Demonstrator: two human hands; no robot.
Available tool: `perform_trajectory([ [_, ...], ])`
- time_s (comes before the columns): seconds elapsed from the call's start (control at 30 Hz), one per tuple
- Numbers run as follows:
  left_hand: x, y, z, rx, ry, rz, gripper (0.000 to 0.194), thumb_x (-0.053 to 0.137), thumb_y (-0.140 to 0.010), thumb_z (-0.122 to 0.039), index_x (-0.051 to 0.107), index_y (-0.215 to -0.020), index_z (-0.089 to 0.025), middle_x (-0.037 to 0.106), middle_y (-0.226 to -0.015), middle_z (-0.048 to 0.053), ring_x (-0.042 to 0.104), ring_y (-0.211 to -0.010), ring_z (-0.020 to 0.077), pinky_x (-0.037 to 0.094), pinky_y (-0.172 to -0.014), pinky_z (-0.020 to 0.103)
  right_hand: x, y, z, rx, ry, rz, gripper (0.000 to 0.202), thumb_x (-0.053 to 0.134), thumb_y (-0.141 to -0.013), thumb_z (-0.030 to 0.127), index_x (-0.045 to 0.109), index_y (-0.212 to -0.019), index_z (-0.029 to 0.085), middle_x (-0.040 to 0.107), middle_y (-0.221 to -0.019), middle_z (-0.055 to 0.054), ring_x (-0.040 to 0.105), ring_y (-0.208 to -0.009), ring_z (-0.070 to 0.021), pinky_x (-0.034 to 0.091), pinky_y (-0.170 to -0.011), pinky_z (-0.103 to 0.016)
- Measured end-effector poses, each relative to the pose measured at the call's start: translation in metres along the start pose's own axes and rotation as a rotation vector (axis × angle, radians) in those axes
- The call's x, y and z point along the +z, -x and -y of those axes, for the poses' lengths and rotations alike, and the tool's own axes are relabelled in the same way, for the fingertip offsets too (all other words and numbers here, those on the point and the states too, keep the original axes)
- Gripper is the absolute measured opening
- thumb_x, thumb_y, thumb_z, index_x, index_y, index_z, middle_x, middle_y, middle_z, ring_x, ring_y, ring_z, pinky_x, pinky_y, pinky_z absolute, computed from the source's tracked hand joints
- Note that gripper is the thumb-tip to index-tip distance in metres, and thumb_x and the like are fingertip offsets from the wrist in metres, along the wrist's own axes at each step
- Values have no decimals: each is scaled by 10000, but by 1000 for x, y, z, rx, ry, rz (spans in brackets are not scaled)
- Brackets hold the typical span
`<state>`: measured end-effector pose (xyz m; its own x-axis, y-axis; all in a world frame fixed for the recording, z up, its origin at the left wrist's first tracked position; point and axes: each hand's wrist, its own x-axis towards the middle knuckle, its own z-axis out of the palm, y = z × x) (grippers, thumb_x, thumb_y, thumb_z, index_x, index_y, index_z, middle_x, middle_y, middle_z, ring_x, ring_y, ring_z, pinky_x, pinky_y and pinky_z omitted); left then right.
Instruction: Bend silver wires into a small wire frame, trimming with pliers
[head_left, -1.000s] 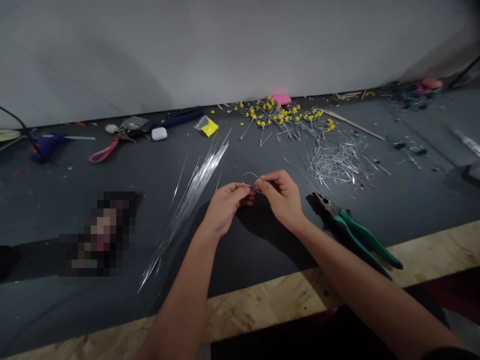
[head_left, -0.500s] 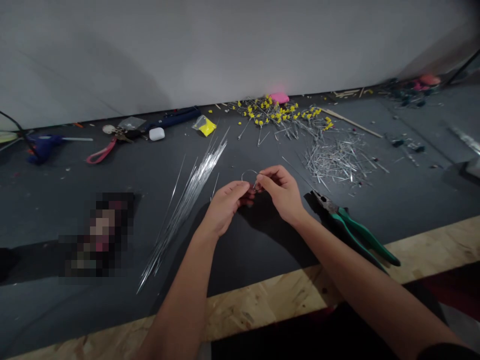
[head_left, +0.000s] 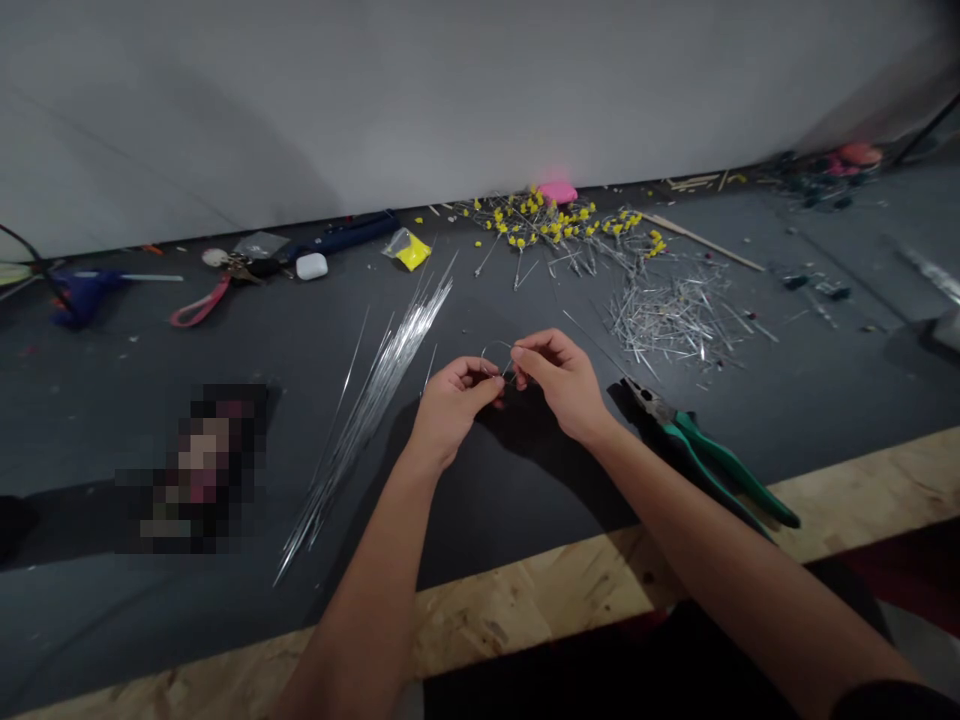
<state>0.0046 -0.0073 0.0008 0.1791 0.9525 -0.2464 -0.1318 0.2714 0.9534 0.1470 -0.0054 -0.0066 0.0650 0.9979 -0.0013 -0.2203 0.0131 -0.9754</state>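
Observation:
A thin bent wire (head_left: 495, 346) arcs between my two hands, just above the dark tabletop. My left hand (head_left: 456, 402) pinches one part of it between thumb and fingers. Opposite, my right hand (head_left: 559, 385) grips the wire with thumb and forefinger, its other fingers curled. The fingertips of both hands are close together and partly hide the wire. Left of my left hand lies a bundle of long straight wires (head_left: 375, 400). Combination pliers (head_left: 694, 445) with green handles rest beside my right forearm, jaws pointing away from me.
Beyond my right hand is a heap of short wire pieces (head_left: 667, 315). Wires with yellow tips (head_left: 555, 225) lie near the wall, by a pink lump (head_left: 558, 192). A yellow packet (head_left: 410, 250), white case (head_left: 312, 266), keys with pink strap (head_left: 202, 303) and blue glue gun (head_left: 88, 295) sit further left.
My left thumb and fingers have shifted their hold on the wire, with the forefinger now lifted and curled more. The right hand has barely moved.

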Motion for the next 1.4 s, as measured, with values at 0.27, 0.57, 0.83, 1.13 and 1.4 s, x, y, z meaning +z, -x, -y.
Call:
perform_trajectory([
  [0.27, 2, 0, 1, -3, 77, -12, 185, 682, -661, -190, 593, -820, -161, 632, -683, -12, 591, -604, 96, 485, -647, 264, 0, 0, -1, 31, -66, 36, 162, 667, -742, 305, 606, -859, 209, 599, -673, 43, 545, -572, -80, 460, -597, -252],
  [0.57, 8, 2, 3, 73, 88, -16, 456, 660, -670, -134, 502, -1094, -193, 615, -701, -31, 602, -638, 103, 486, -679, 274, -2, -1, -5, 149, -87, 114, 235, 615, -782, 414, 682, -859, 203, 547, -623, 36, 507, -558, -88, 441, -589, -264],
  [0.83, 8, 2, 7, 177, -94, 56, 614, 618, -694, -117, 449, -1276, -219, 622, -745, -22, 583, -683, 88, 460, -705, 243, -2, -2, -7, 82, 115, 99, 296, 555, -817, 438, 689, -855, 177, 499, -567, 42, 457, -527, -81, 388, -541, -237],
  [1.13, 9, 2, 10, 167, -160, 32, 565, 607, -683, -135, 463, -1226, -187, 610, -745, -18, 567, -671, 88, 451, -689, 240, 1, 1, -2, 52, 242, 85, 298, 531, -831, 430, 688, -860, 178, 499, -560, 38, 459, -539, -89, 382, -543, -241],
  [1.4, 14, 6, 1, -46, 116, 69, 281, 579, -747, -200, 531, -1019, -150, 621, -761, 15, 602, -675, 117, 492, -649, 265, -4, 2, -4, -71, 390, 11, 319, 485, -864, 440, 686, -913, 198, 539, -600, 22, 485, -564, -103, 398, -566, -244],
])
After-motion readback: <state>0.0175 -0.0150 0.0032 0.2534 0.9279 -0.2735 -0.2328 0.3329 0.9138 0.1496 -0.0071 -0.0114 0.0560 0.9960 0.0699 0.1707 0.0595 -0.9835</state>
